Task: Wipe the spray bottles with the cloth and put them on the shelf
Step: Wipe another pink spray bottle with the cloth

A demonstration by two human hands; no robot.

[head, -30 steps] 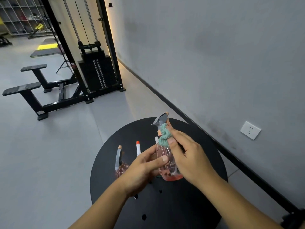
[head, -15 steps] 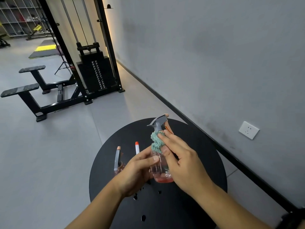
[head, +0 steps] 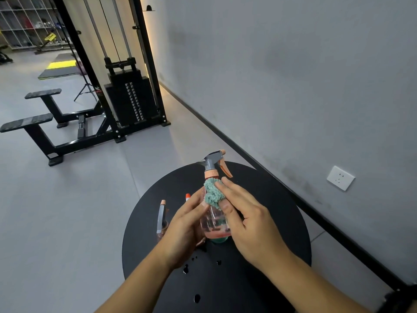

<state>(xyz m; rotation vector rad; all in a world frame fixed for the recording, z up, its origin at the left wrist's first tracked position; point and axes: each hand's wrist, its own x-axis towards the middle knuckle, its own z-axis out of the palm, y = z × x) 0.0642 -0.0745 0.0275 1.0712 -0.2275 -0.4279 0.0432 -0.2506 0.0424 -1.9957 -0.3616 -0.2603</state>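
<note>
Your left hand (head: 187,224) grips the light, slick spray bottle (head: 214,219); your right hand (head: 246,220) pinches the soft cloth (head: 212,193) below its neck.

**Colours on and around the black table**

The round table (head: 270,222) is matt black. The held spray bottle (head: 214,222) is clear pink, with a grey head, a peach collar and a peach trigger. The cloth (head: 212,193) on it is teal green. At 9 o'clock from this bottle, a second bottle (head: 161,219) has a grey head with a peach tip, and a third tip (head: 187,196) is orange-red. The wall (head: 293,75) is plain grey, its socket (head: 340,178) white. At 11 o'clock, the gym machine (head: 130,98) is black and one floor mat (head: 62,64) yellow.
</note>
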